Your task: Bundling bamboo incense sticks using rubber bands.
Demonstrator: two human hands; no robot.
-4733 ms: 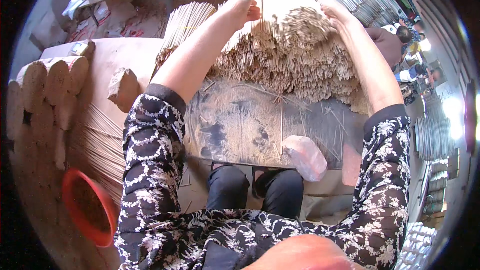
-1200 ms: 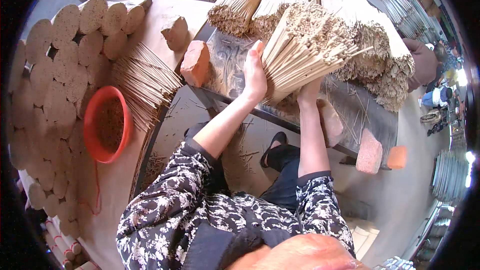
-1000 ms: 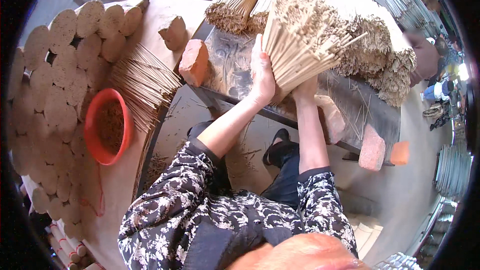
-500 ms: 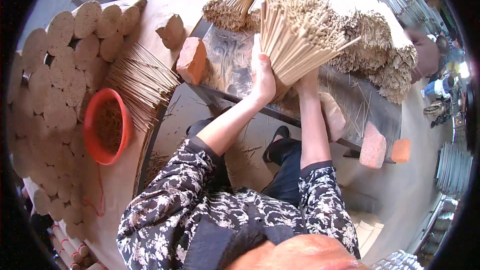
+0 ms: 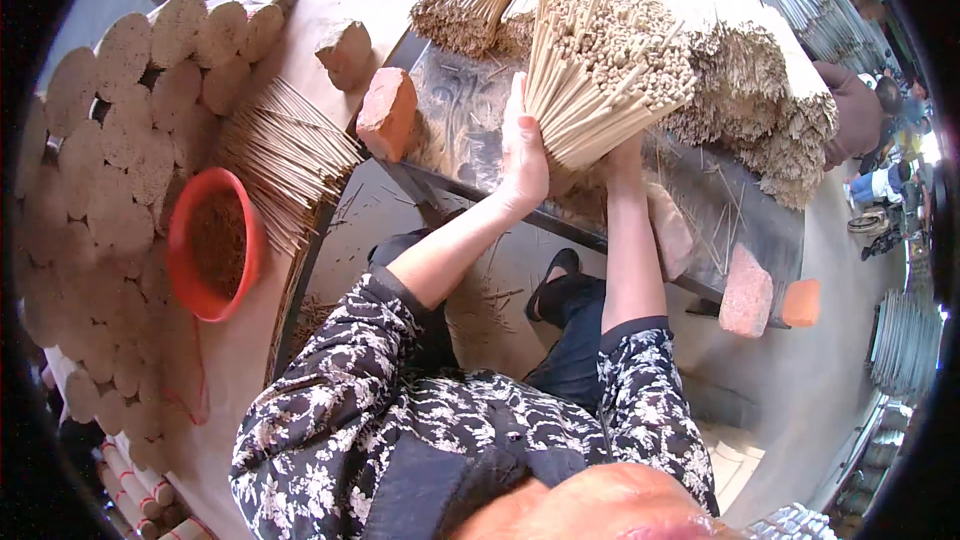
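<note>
A thick bundle of thin tan sticks (image 5: 610, 65), which look like incense sticks, is held upright between my two hands over the dark bench (image 5: 455, 110). My left hand (image 5: 523, 155) presses along the bundle's left side, thumb up. Wrapped low on its right side is my right hand (image 5: 624, 158), its fingers mostly hidden behind the sticks. The stick ends face up and form a rough, uneven top. Behind the bundle, several more stick bundles (image 5: 735, 70) lie along the bench's far side.
Bricks sit along the bench: an orange one (image 5: 387, 115) at left, pinkish ones (image 5: 746, 290) at right. On the left table, a red plastic bowl (image 5: 215, 245) stands beside loose sticks (image 5: 285, 160) and a tall stack of round stick bundles (image 5: 110, 180). Another person (image 5: 852, 118) is at far right.
The bundle has turned slightly in my hands, showing more of its top ends. A stick that poked out far to the right no longer stands out.
</note>
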